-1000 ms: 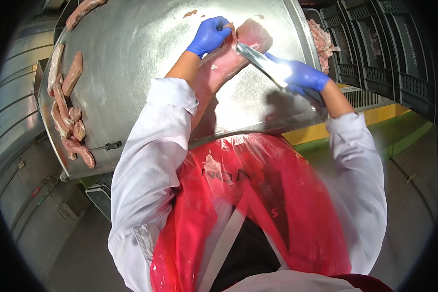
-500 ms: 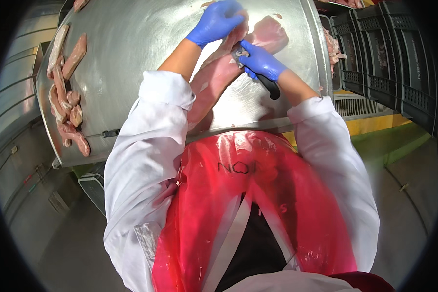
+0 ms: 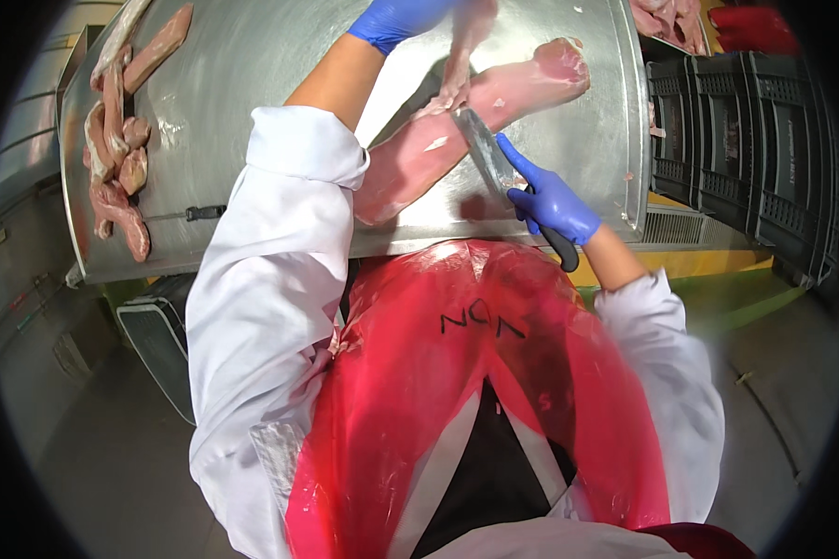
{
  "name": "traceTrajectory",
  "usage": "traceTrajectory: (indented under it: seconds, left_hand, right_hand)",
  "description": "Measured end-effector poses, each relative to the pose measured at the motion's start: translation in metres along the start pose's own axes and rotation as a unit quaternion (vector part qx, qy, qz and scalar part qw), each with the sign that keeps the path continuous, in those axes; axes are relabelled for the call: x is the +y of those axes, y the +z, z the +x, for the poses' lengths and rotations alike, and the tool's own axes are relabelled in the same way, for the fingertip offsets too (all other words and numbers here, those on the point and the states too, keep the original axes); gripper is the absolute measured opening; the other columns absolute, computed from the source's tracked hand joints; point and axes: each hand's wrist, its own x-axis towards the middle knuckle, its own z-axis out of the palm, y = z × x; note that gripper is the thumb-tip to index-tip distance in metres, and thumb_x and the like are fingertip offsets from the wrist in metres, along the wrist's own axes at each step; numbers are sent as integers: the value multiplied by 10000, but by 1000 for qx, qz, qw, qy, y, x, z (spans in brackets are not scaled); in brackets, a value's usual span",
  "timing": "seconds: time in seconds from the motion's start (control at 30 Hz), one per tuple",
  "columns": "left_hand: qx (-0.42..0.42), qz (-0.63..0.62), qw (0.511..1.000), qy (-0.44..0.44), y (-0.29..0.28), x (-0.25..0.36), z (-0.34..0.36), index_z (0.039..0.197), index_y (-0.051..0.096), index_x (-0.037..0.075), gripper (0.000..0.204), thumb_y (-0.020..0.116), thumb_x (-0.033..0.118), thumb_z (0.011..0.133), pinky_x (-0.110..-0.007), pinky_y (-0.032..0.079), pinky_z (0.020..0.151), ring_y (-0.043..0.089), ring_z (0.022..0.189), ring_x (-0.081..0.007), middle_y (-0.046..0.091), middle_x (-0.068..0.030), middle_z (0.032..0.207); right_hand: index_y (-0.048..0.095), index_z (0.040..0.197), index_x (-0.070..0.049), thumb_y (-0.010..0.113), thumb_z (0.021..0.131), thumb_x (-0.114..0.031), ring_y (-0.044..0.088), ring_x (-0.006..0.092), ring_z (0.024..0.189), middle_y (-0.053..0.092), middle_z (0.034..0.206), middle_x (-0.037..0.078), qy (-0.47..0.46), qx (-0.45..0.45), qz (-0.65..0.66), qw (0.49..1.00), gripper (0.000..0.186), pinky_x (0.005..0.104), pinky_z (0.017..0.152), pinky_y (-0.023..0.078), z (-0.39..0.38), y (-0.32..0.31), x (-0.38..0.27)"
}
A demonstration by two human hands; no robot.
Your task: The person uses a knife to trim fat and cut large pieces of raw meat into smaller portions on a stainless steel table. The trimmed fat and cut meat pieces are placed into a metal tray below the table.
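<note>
A long pale-pink piece of meat (image 3: 415, 163) lies slantwise on a metal table (image 3: 252, 140). From its middle a thin strip of meat (image 3: 457, 70) stretches up to my blue-gloved left hand (image 3: 396, 20), closed on it at the top edge of the picture; its fingertips are partly cut off there. My blue-gloved right hand (image 3: 550, 205) grips a black-handled knife (image 3: 480, 144), index finger stretched out along the blade. The blade's tip rests against the meat near the foot of the strip.
Several strips of meat (image 3: 112, 140) lie in a row along the table's left side. Near them is a thin tool with a black handle (image 3: 205, 213). Black plastic crates (image 3: 736, 158) stand to the right, and more meat (image 3: 669, 23) shows at the upper right.
My right hand has drawn back toward me and to the right, baring the blade. My left hand has risen, pulling the strip up from the larger piece. The view has shifted slightly.
</note>
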Motion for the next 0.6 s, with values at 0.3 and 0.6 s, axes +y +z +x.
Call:
traceTrajectory:
  seconds: [0.3,0.6]
  left_hand:
    - [2,-54,994,95,-22,77,-24,942,656,24,29,656,43,920,-256,508,748,630,814,-96,682,-16,864]
    - [19,-67,972,224,-78,158,-53,958,688,7,55,660,33,918,-255,517,815,654,850,-102,712,-27,896]
  right_hand:
    - [213,1630,-235,535,973,-106,586,143,570,644,729,85,-46,16,-50,998,742,312,583,520,40,64,-24]
    - [160,1635,-295,508,952,-88,582,154,557,634,747,109,-57,3,-79,995,794,323,572,541,65,115,-43]
